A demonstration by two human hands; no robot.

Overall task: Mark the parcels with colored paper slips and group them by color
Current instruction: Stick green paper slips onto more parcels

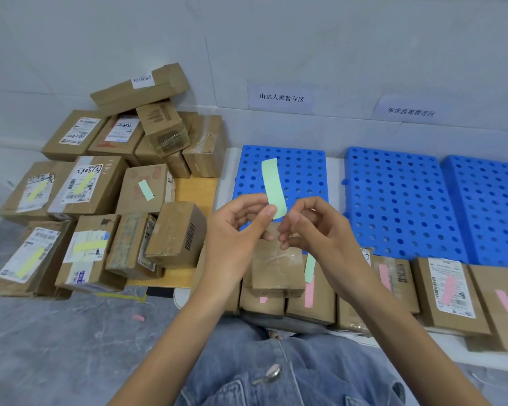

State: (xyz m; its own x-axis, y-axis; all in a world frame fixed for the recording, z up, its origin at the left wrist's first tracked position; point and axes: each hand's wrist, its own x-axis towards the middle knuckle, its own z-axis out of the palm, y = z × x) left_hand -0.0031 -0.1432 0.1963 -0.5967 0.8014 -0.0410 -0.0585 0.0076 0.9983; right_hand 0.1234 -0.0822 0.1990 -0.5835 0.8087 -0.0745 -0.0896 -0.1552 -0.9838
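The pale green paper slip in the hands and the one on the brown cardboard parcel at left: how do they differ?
The held pale green paper slip stands nearly upright in the air, pinched low by the left hand; the other pale green paper slip lies flat and slanted on the brown cardboard parcel. The held one looks longer, perhaps only being nearer. Both are plain rectangular strips.

Pile of parcels (106,183) at left, stacked against the wall (335,39), partly on a board (195,189). Right of the pile are three pallets (393,200), side by side along the wall, with two signs (280,97) above them. A row of parcels (425,303) lies before the pallets. Over the row's left end, the left hand (232,230) pinches a slip (273,183) upright, the right hand (320,230) just beside it. One scrap (138,318) lies on the floor (41,347) before the pile.
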